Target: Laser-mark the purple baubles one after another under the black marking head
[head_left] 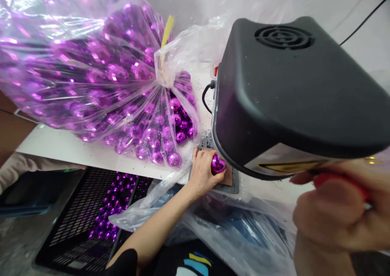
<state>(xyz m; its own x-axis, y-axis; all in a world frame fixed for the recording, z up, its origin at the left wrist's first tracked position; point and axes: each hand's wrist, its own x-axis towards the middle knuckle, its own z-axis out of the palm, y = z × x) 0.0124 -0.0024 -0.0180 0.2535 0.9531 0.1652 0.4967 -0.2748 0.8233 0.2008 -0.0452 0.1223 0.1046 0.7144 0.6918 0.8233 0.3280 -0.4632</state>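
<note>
My left hand [202, 170] has its fingers closed round a shiny purple mirrored ball [217, 164], on or just above a brown pad [229, 177] on a grey metal base plate [235, 186]. Close over it leans the black housing of a bench machine [292, 89], with a round vent on top and a yellow warning label [283, 162]. On the right, close to the camera and blurred, my right hand [332, 215] is wrapped round a red handle [341, 182] beside the housing.
A big clear bag of purple mirrored balls [100, 69], tied with a yellow strip [167, 30], spills some onto the white table [57, 144]. Below is a black crate [70, 211] with small purple balls. Clear plastic sheeting [225, 227] covers my lap. Someone's sleeve [21, 166] shows far left.
</note>
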